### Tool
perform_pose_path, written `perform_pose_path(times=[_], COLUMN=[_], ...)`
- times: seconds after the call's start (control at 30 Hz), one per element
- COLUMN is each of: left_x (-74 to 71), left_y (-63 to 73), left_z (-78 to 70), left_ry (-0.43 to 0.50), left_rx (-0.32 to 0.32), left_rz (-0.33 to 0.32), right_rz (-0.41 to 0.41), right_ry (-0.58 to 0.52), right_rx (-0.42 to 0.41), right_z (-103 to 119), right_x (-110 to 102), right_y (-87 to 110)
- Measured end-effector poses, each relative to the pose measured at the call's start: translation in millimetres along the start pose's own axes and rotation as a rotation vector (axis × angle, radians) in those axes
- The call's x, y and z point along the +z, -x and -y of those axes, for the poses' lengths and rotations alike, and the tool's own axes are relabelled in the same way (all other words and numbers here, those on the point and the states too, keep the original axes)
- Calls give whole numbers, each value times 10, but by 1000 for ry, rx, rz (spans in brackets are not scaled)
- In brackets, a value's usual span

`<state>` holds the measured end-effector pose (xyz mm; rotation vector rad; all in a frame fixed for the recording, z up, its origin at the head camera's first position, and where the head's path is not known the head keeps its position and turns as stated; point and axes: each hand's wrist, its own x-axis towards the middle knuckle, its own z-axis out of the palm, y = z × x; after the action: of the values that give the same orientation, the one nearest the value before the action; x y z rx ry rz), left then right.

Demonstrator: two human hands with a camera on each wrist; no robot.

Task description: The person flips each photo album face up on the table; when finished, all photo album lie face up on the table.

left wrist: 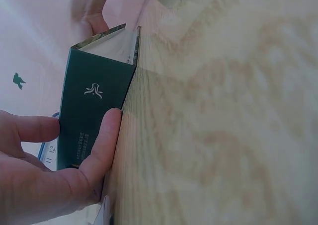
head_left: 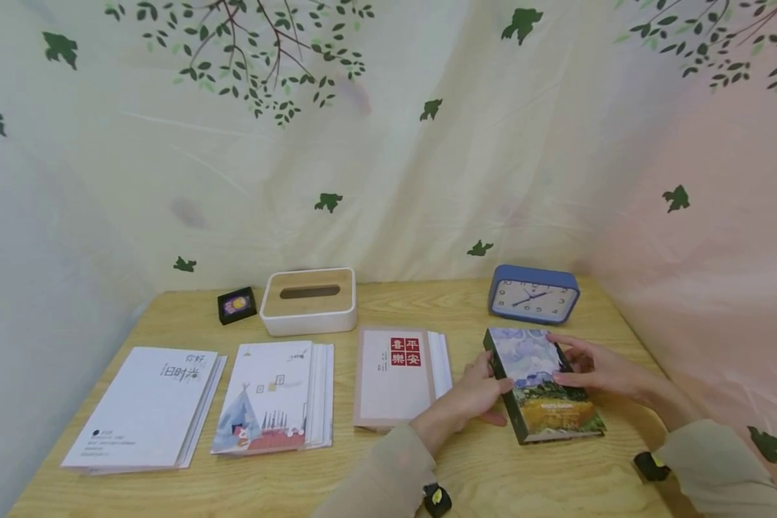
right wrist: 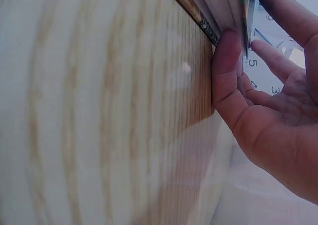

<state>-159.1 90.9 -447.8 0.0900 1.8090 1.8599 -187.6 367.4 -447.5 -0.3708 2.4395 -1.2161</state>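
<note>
A thick photo album (head_left: 544,388) with a painted landscape cover lies at the right of the table, its front cover facing up. My left hand (head_left: 474,392) grips its dark green spine (left wrist: 97,96), a digit at each long edge of it. From the other side, my right hand (head_left: 592,367) holds the page side. In the right wrist view, one fingertip (right wrist: 228,43) presses at the page edges between the covers, while other fingers reach the front cover. The album's pages (left wrist: 117,46) show as a white block at its near end.
A blue alarm clock (head_left: 534,295) stands just behind the album. Left of it lie a pink-bordered album (head_left: 388,388), a tent-print album (head_left: 272,396) and a white album (head_left: 145,403). Behind them are a tissue box (head_left: 309,320) and a small black box (head_left: 236,305).
</note>
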Motion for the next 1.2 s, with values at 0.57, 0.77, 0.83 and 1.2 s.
perform_pose_path(times=[0.57,0.77,0.83,1.2], left_x=[-62,-174,-254,-900], left_y=[7,59,102,525], left_z=[9,-112,-190,-876], left_ry=[102,-70,-213,-1129], left_rx=[-28,-13,42,667], left_rz=[58,53,47,-150], right_rz=[26,-8,-58,-673], right_ry=[-129,-28,68,717], right_rx=[60,-24,-84,-637], right_z=[-26,84,198,1139], right_x=[-31,-36,-54,-112], right_y=[39,38,55,103])
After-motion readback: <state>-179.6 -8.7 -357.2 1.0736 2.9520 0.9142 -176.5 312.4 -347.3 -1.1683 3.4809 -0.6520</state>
